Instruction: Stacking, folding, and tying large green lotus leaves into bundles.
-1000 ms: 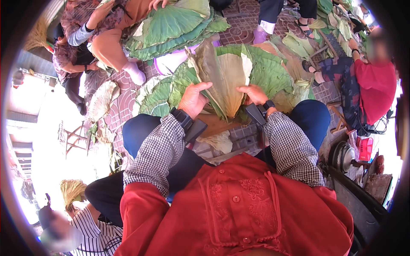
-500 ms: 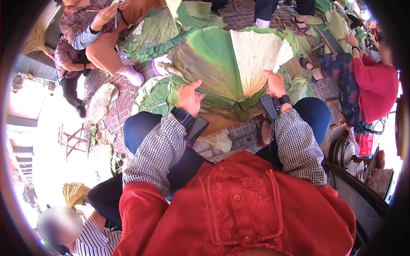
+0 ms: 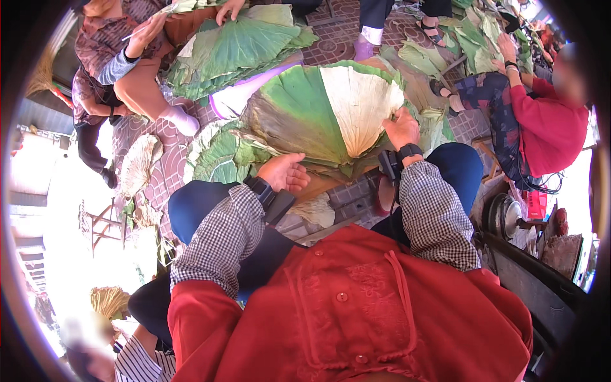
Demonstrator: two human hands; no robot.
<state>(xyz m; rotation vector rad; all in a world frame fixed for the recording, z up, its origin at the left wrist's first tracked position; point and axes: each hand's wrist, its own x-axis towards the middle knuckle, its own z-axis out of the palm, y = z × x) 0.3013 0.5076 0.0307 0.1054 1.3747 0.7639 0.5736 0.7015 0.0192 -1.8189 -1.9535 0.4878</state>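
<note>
A large fan-shaped dried lotus leaf (image 3: 299,108), part green, part brown and part pale cream, lies spread over a stack of similar leaves in front of my knees. My left hand (image 3: 285,172) is just off its near left edge, fingers loosely stretched and holding nothing. At the pale right edge, my right hand (image 3: 402,129) has its fingers bent together on the leaf's rim. The fingertips are partly hidden. Both wrists wear dark straps with a black device.
Across from me, a co-worker's hand (image 3: 230,10) touches another pile of green leaves (image 3: 238,44). A person in red (image 3: 547,137) sits at the right. A loose dry leaf (image 3: 141,164) lies on the patterned paving at left. A metal pot lid (image 3: 511,215) stands at the lower right.
The leaf has come down flatter onto the stack. My left hand has let go of its edge and moved lower, while the right stays at the right rim. A co-worker's hand now rests on the far pile.
</note>
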